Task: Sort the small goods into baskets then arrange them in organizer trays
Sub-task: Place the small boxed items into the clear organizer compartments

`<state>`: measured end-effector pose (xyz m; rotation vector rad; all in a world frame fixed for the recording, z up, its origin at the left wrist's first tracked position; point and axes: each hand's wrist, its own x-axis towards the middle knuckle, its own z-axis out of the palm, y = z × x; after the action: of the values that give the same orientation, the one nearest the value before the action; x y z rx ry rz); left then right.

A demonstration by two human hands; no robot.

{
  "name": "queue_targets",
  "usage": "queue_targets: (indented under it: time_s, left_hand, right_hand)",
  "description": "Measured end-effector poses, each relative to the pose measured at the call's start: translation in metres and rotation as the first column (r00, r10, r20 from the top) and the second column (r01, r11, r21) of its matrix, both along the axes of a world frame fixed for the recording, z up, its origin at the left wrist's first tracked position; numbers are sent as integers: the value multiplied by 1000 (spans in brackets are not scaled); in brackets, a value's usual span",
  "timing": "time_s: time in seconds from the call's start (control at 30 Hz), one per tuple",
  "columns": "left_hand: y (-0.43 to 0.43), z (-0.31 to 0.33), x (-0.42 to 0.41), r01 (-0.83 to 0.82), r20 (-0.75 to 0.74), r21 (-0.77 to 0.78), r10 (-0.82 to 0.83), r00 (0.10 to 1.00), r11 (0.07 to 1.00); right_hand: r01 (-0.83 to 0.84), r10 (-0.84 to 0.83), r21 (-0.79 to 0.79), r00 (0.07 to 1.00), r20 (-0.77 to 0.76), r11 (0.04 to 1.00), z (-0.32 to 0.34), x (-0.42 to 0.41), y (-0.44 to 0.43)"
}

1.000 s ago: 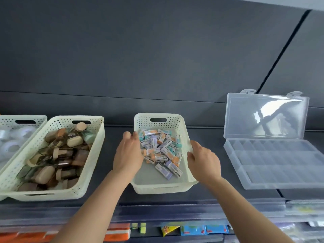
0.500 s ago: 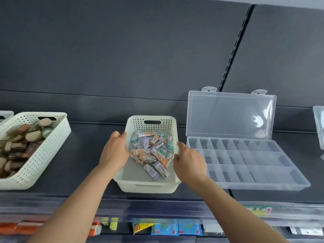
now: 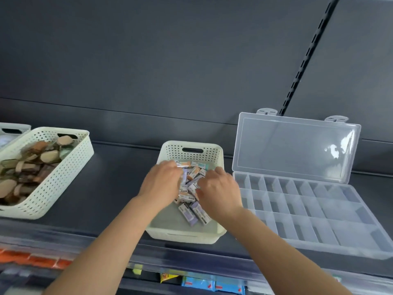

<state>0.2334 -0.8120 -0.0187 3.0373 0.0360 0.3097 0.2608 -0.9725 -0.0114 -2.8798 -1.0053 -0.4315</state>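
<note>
A cream perforated basket (image 3: 184,236) stands on the dark shelf and holds a pile of small pastel boxes (image 3: 192,212). Both my hands are inside it. My left hand (image 3: 162,185) lies over the left of the pile, fingers curled onto boxes near the back. My right hand (image 3: 220,189) covers the right side, its fingers and thumb curled round boxes. Directly to the right, touching or nearly touching the basket, lies a clear organizer tray (image 3: 323,211) with several empty compartments, its lid (image 3: 297,145) standing open against the wall.
Another cream basket (image 3: 54,184) full of brown and beige items sits at the left, with a third basket's corner (image 3: 12,130) behind it. The shelf's clear front rail (image 3: 148,256) runs below. Packaged goods (image 3: 204,283) lie on the shelf underneath.
Both hands let go of the basket's side rims and moved inward onto the pile of boxes. The basket now sits close beside the organizer tray.
</note>
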Motion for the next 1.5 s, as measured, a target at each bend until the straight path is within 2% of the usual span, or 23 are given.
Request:
queue_targets:
  time_s: [0.1, 0.2, 0.27, 0.37, 0.47, 0.6, 0.7, 0.77, 0.87, 0.93, 1.1, 1.23, 1.33, 1.5]
  left_hand:
    - [-4, -4, 7, 3, -235, 46, 8, 972, 999]
    - [-1, -6, 11, -25, -277, 9, 27, 960, 1000]
    - [0, -5, 14, -29, -288, -36, 18, 957, 999]
    - [1, 1, 19, -38, -257, -185, -11, 966, 982]
    - [-1, 14, 27, -14, -138, -322, -32, 990, 947]
    - [-18, 34, 42, 46, 58, -454, -23, 998, 890]
    - [-41, 43, 52, 86, 177, -570, 20, 984, 817]
    - [-59, 45, 59, 109, 210, -586, 21, 978, 803]
    - [-87, 44, 70, 158, 208, -556, -47, 977, 816]
    - [-104, 39, 78, 173, 190, -502, -87, 978, 848]
    - [-136, 20, 91, 152, 64, -307, -139, 988, 939]
    - [-147, 8, 93, 143, -46, -152, -151, 987, 978]
    - [-151, 4, 93, 146, -78, -108, -155, 985, 983]
    - [-147, 1, 94, 172, -59, -98, -178, 982, 980]
  right_hand:
    - [-9, -30, -259, 989, -146, 966, -4, 8, 13]
    - [32, -93, -299, 977, -190, 954, -11, 15, 22]
    - [56, -112, -227, 963, -247, 972, -13, 18, 25]
    - [55, -85, -111, 954, -286, 992, -14, 23, 22]
    - [14, 16, 109, 964, -265, 994, -8, 27, 14]
    - [-5, 86, 392, 978, -191, 920, 9, 43, -9]
    - [32, 70, 464, 977, -201, 885, 17, 57, -39]
    - [89, 22, 481, 975, -221, 872, 19, 67, -64]
    - [221, -77, 520, 956, -284, 825, 20, 81, -101]
    - [246, -101, 492, 948, -302, 835, 17, 88, -120]
    - [119, -4, 398, 960, -279, 909, -2, 100, -144]
    - [69, 19, 315, 963, -267, 947, -17, 104, -146]
    - [38, 26, 256, 970, -241, 966, -25, 104, -144]
    - [45, 17, 259, 973, -230, 965, -29, 107, -141]
